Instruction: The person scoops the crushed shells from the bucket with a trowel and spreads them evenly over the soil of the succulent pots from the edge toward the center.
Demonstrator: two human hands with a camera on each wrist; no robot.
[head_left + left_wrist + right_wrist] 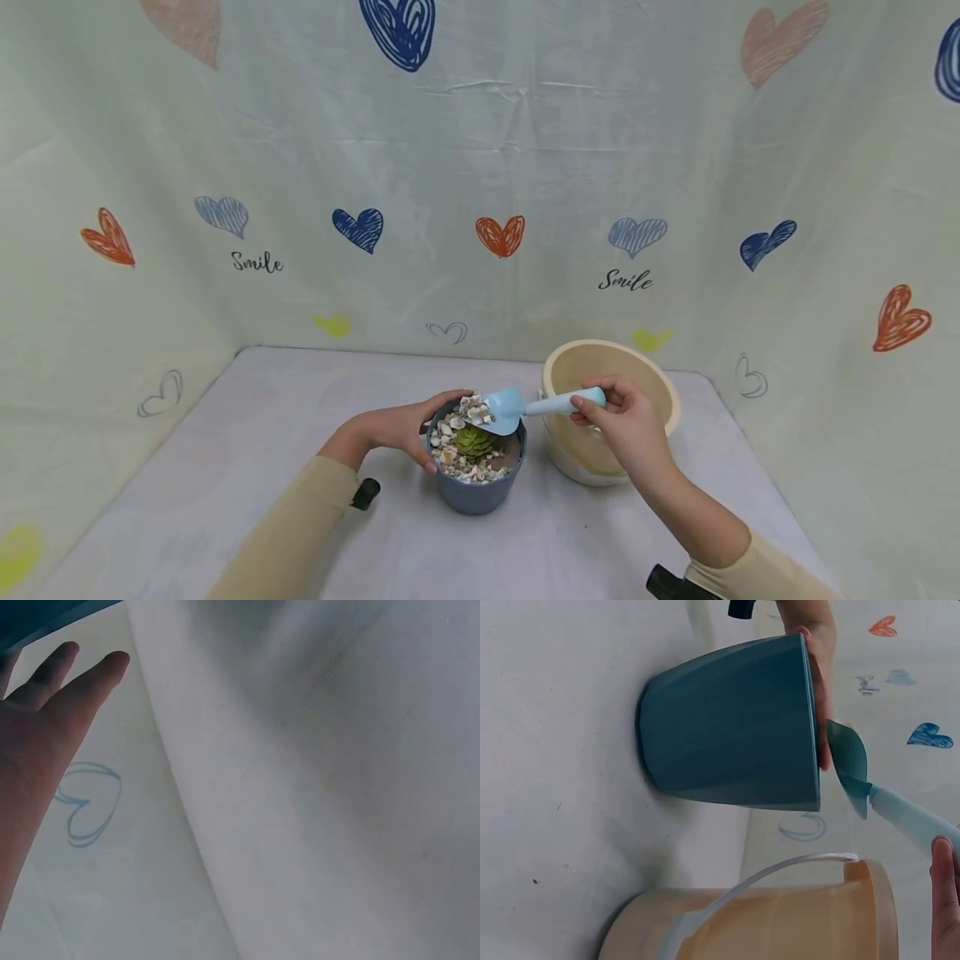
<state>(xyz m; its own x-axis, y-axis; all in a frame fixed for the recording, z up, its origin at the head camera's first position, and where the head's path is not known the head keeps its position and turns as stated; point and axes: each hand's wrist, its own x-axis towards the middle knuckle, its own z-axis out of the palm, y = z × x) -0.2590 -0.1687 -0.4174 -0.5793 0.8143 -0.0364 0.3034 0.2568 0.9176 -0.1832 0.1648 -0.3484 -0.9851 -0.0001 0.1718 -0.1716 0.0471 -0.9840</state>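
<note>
A blue-grey flowerpot [474, 498] stands on the table, holding a green succulent [472, 442] with pale pebbles [447, 452] around it. My left hand [397, 427] holds the pot's left side, thumb in front and a finger along the far rim. In the left wrist view, some fingers [88, 688] extend beside the pot. My right hand [633, 421] pinches the handle of a light blue trowel [506, 410]. The blade hangs over the pot's far rim, pebbles at its tip. From the right wrist view, the trowel [849, 761] appears just above the rim.
A cream bucket [588, 467] with a pale handle stands right of the pot, behind and beneath my right hand. A white cloth [247, 492] covers the table. Heart-printed curtain [427, 283] encloses the back and sides.
</note>
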